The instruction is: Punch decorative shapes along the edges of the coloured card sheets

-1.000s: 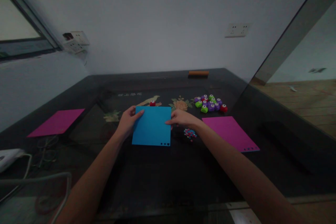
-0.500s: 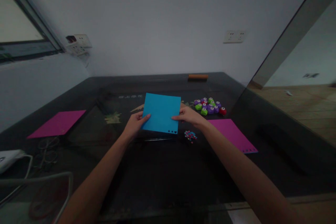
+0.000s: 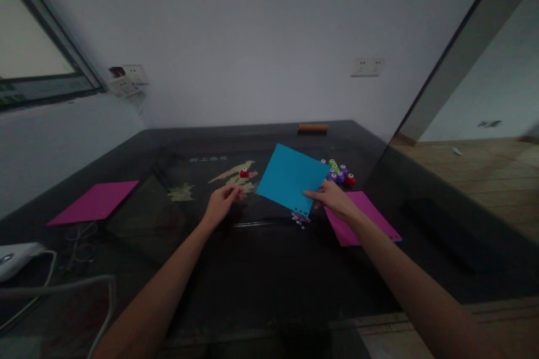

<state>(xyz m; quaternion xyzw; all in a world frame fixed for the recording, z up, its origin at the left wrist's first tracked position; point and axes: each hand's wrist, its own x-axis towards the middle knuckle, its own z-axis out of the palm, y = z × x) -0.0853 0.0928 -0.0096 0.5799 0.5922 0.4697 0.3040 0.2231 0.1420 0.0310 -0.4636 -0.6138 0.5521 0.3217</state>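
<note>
My right hand (image 3: 328, 197) grips a blue sheet of paper (image 3: 290, 178) by its lower right edge, thumb on top. The sheet is tilted in the air and has small cut-out holes along its lower corner. My left hand (image 3: 224, 202) holds nothing, its fingers loosely bent, over the table left of the sheet. Just beyond those fingers sits a small red paper punch (image 3: 244, 173) with an eye-like white spot. A pile of tiny red, blue and white paper bits (image 3: 300, 219) lies under the sheet's lower corner.
Several purple, green and red punches (image 3: 340, 175) cluster behind my right hand, partly covered by the blue sheet. Pink paper (image 3: 353, 224) lies under my right forearm, another pink sheet (image 3: 95, 202) at left. A brown bar (image 3: 313, 128) rests at the back; a white cable (image 3: 63, 287) is front left.
My left hand has let go of the blue sheet. My right hand has carried it to the right and turned it. The red punch behind it now shows.
</note>
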